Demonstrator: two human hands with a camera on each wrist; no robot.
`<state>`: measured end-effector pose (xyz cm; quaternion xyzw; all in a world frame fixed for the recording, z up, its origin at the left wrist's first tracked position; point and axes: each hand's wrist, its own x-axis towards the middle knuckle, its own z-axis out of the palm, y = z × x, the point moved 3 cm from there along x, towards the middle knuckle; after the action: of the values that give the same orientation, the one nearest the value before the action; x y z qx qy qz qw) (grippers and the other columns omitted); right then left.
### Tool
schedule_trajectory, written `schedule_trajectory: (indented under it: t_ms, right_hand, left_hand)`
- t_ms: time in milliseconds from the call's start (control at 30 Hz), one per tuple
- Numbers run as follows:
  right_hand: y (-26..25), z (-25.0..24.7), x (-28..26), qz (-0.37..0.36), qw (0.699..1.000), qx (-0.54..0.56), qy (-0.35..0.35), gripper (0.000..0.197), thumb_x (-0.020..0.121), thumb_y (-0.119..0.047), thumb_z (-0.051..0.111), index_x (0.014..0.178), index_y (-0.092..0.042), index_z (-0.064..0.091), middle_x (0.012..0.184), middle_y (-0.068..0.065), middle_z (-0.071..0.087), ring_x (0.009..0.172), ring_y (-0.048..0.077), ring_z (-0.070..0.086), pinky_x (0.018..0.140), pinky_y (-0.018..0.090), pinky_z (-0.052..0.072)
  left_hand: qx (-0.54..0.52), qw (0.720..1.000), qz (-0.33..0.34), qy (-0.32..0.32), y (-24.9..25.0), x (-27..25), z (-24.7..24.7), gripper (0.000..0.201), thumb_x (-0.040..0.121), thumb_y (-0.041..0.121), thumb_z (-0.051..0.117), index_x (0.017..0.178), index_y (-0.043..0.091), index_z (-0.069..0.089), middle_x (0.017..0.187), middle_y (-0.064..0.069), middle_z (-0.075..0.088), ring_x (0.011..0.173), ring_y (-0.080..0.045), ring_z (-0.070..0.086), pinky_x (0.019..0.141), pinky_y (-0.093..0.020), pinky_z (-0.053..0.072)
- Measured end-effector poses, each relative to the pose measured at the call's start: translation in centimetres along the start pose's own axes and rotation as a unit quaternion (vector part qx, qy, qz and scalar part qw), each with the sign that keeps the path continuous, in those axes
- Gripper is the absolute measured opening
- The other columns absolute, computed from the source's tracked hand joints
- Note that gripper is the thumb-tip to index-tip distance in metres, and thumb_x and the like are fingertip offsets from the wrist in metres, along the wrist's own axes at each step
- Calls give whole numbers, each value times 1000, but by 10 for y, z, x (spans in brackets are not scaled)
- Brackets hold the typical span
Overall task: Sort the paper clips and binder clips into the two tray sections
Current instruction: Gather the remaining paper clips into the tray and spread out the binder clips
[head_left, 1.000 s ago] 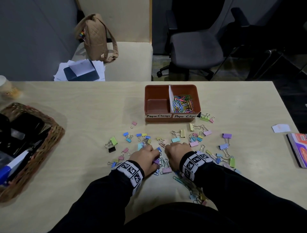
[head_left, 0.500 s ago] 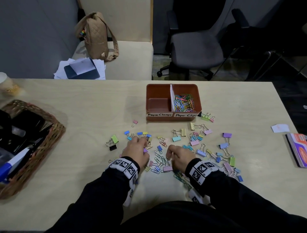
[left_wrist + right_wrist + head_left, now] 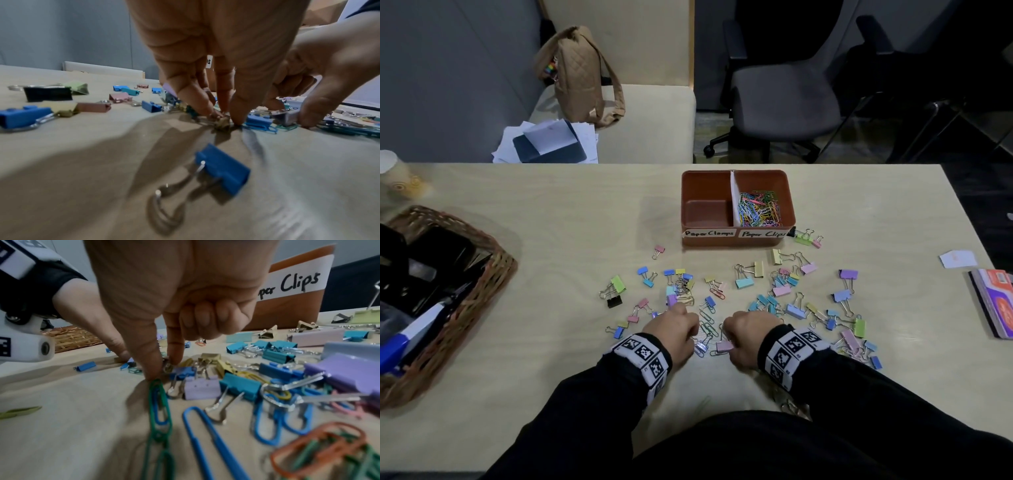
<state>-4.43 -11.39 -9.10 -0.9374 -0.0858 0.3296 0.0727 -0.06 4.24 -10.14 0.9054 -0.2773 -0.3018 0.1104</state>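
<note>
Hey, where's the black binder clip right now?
In the head view the black binder clip lies on the table left of the left hand, just below a green binder clip.

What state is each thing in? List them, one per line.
Brown two-section plastic tray: upright on the table.
Left section labelled Paper Clamps: empty.
Right section labelled Paper Clips: holds coloured paper clips.
Coloured binder clips: scattered on the table, unsorted.
Left hand: fingertips down among clips.
Right hand: fingertips down on the clips.
Brown wicker basket: full.

Head view downward; wrist views low, close, sharing scattered clips (image 3: 774,298).
</note>
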Motion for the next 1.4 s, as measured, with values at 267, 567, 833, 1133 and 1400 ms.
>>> schedule_trajectory:
  t_ms: [267,567,833,1133,1400]
  right_hand:
    - [42,-22,-1,131,978,127,97,32,87,-48,60,102,-22,51,94,-4,63,84,16,60,75,31,54]
    - [-1,-26,19,98,989,90,59,37,89,-51,54,107,-19,49,97,1,63,91,22,61,73,32,51]
    - [-18,-17,36,115,985,113,55,32,87,-35,65,103,-15,46,98,6,65,91,28,62,71,33,49]
    - [-23,-9,32,119,988,96,20,30,86,-10,63,111,-9,46,104,9,65,95,27,63,71,32,48]
    - [-34,-6,37,69,996,-28,-37,38,85,-12,62,118,-4,45,106,12,64,94,31,64,70,37,50]
  left_hand:
    - [-61,996,-19,55,-10,2,-7,22,90,17,51,109,20,61,111,1,52,98,-21,58,84,-32,49]
    - [-30,992,-75,100,-7,6,-17,30,96,17,44,125,21,53,124,-1,50,104,-25,57,92,-36,45]
    - [-50,993,-69,77,-11,-3,-3,15,94,25,52,108,22,58,115,2,57,101,-18,57,84,-29,48]
    - [-62,989,-66,114,-14,2,-8,26,93,27,55,119,25,54,122,5,49,105,-17,55,86,-30,48]
    - [-49,990,-65,117,-35,32,-36,51,87,32,61,136,35,47,137,1,37,126,-21,34,96,-36,44]
